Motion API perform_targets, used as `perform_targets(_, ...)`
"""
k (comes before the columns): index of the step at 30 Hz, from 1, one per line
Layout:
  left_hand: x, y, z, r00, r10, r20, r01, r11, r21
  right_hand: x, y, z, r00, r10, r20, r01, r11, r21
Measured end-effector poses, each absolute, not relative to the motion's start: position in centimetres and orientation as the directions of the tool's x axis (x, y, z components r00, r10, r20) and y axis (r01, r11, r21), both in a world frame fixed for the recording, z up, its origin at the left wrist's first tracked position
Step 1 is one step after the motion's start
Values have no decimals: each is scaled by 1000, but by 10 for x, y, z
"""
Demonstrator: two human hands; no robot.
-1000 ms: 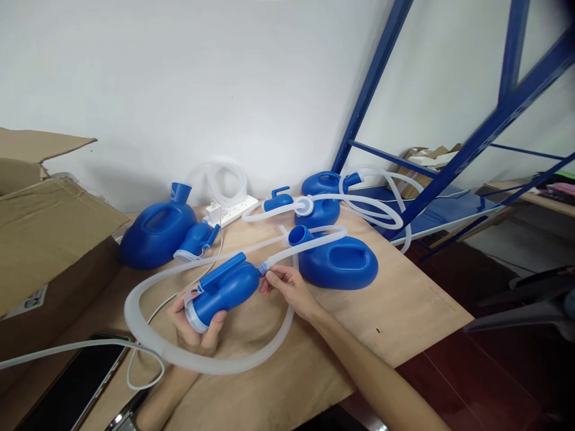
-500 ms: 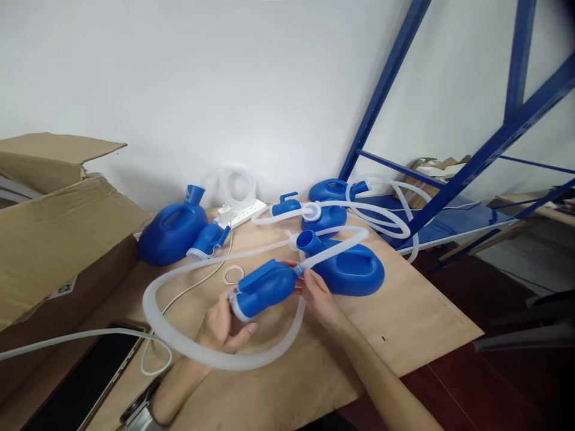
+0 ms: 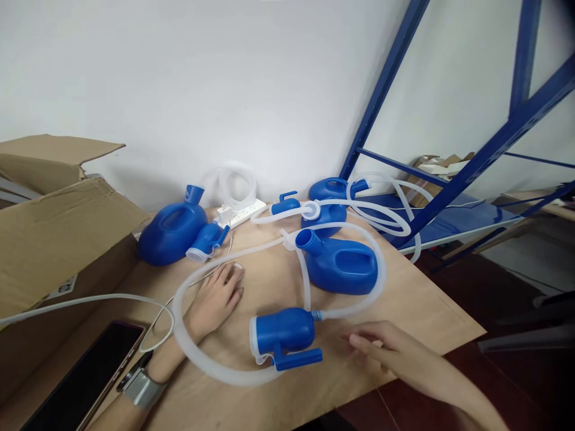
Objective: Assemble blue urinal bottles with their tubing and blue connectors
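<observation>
Funnel piece [image 3: 283,332] now lies on table [image 3: 426,311], hose [image 3: 224,374] joined at tip; 0.5 s ago both hands gripped it. L hand [image 3: 215,296] flat on table, R hand [image 3: 386,353] open, just beside.

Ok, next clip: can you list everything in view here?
table: one, light wood
jugs: at least three, blue, left, centre and back
handled cups: three, blue, one at front, one by left jug, one at back
hoses: several, translucent white, looped across table, coil by wall
power strip: one, white, by wall
cardboard box: one, brown, left
phone: one, black, bottom left
shelf frame: one, blue, right
left hand: open, flat on table
right hand: open, empty, beside nearest cup
</observation>
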State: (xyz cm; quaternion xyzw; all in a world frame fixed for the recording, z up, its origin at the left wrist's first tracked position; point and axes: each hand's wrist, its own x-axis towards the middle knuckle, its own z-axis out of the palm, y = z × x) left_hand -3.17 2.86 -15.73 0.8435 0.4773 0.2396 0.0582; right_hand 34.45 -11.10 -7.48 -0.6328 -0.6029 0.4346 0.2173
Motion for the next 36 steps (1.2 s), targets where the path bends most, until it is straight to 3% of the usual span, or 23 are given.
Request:
perform_targets(2,-30,37,-157,453,836,310,770,-543,337,357,-100,-52,-87,979,-185,608,-95,-788)
perform_targets(4,-28,45,-152,485,828,282,738,-561,375,366,-76,-36,11,993,122,714,78,-695)
perform_targets(5,-26,49,-147,505,819,273,718,-574,395,370,-61,-33,-1,964,266,787,165,-594)
perform_targets(7,-23,56,-137,539,800,264,680,-598,424,376,-28,-33,-122,901,416,906,272,-324)
perform_targets(9,-18,61,-125,567,781,262,639,-618,459,382,1,-42,-213,885,413,940,302,-162)
perform_targets(13,1,65,-102,455,855,249,503,-477,720,384,32,-61,-309,910,277,889,380,-254)
perform_targets(18,41,72,-81,185,955,232,147,-261,954,361,32,-69,-294,896,334,869,396,-298)
perform_targets(20,56,76,-79,81,949,304,136,-313,940,348,32,-69,-309,882,355,856,421,-301)
perform_targets(22,64,81,-81,57,922,382,240,-384,892,336,32,-70,-318,878,359,842,435,-320)
perform_targets(29,59,79,-90,136,906,401,353,-422,835,316,35,-70,-335,873,354,809,459,-366)
perform_targets(36,54,76,-85,249,851,463,343,-525,779,306,48,-62,-400,860,316,821,489,-293)
